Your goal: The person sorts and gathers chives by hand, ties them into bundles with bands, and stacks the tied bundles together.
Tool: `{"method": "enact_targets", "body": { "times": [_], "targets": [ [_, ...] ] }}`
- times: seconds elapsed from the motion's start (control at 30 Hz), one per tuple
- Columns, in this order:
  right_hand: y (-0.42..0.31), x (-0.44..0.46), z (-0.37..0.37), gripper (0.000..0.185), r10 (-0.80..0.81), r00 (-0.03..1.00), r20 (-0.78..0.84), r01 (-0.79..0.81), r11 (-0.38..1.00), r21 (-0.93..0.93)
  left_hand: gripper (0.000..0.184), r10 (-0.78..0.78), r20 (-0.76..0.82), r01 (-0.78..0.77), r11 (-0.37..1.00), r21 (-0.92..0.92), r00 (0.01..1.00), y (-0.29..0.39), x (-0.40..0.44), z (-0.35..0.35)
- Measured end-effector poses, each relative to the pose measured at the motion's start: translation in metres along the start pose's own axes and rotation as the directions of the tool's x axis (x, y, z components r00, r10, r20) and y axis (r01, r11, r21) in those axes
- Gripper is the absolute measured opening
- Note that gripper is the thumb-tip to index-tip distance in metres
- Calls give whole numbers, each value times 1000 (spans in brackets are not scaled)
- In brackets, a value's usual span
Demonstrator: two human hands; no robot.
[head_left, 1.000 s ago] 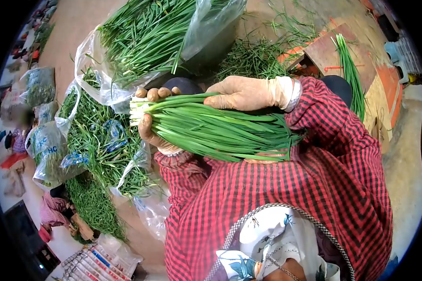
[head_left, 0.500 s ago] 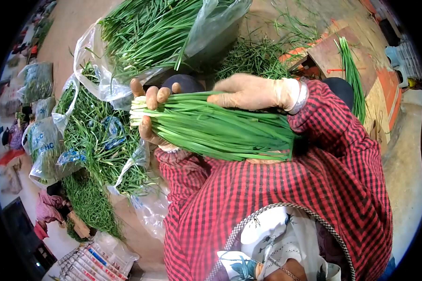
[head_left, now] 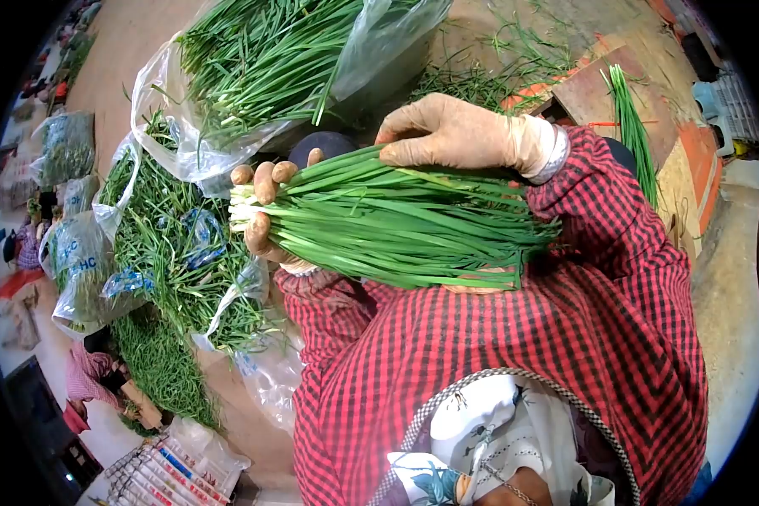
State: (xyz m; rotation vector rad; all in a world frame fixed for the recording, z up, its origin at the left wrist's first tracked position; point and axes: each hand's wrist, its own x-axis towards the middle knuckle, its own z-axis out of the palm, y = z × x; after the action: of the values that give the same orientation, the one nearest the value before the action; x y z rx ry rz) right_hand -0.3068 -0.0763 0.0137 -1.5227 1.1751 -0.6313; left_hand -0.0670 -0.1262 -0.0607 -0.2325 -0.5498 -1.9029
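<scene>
A thick bunch of garlic chives (head_left: 396, 219) lies sideways in front of my chest, pale stem ends at the left and green leaf tips at the right. My left hand (head_left: 266, 198), in a soiled glove, is wrapped round the stem end, its fingers curling up over the front. My gloved right hand (head_left: 460, 135) is at the bunch's upper edge, thumb and fingers pinched on some leaves there. The bunch hides part of my left palm. Its leaf tips hang near my right sleeve.
A plastic bag of chives (head_left: 270, 63) lies ahead, and a bag of loose greens (head_left: 173, 244) at the left. Trimmed scraps (head_left: 489, 84) are on the floor. A small bundle (head_left: 632, 135) rests on a board (head_left: 590, 97) at the right. Another person (head_left: 93, 379) sits at far left.
My right hand has risen slightly and moved a little right, its fingers now curled into a pinch on the upper leaves. The leaves have fanned out more; my left hand keeps its hold.
</scene>
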Motion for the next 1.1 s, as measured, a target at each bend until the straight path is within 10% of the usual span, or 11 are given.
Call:
{"method": "enact_targets", "body": {
  "times": [0.2, 0.3, 0.43, 0.7, 0.87, 0.97, 1.1],
  "targets": [
    [11, 15, 8, 32, 40, 989, -140, -56, 992, -115, 45, 44, -34, -43, 998, 39, 998, 1, -6, -2],
    [13, 13, 27, 24, -470, 809, -352, 85, 687, -722, 46, 74, 5, -74, 997, 6, 997, 1, -10, -9],
    [2, -4, 45, 14, -433, 811, -394, 204, 839, -504, 44, 109, -41, -109, 994, -17, 993, 2, -15, -11],
    [12, 4, 59, 30, 60, 958, -282, -97, 988, -120, 46, 106, 41, -107, 994, 14, 994, 5, -15, -14],
    [6, 19, 58, 33, 84, 972, -218, -91, 996, -22, 50, 95, 90, -97, 995, 16, 991, 6, -13, -15],
    [2, 26, 57, 32, 391, 920, -39, -341, 844, 414, 50, 64, 145, -65, 998, 2, 987, 8, -13, -18],
    [9, 27, 63, 32, 279, 956, -92, -236, 915, 327, 50, 81, 150, -79, 997, -20, 985, 7, -14, -19]
  ]
}}
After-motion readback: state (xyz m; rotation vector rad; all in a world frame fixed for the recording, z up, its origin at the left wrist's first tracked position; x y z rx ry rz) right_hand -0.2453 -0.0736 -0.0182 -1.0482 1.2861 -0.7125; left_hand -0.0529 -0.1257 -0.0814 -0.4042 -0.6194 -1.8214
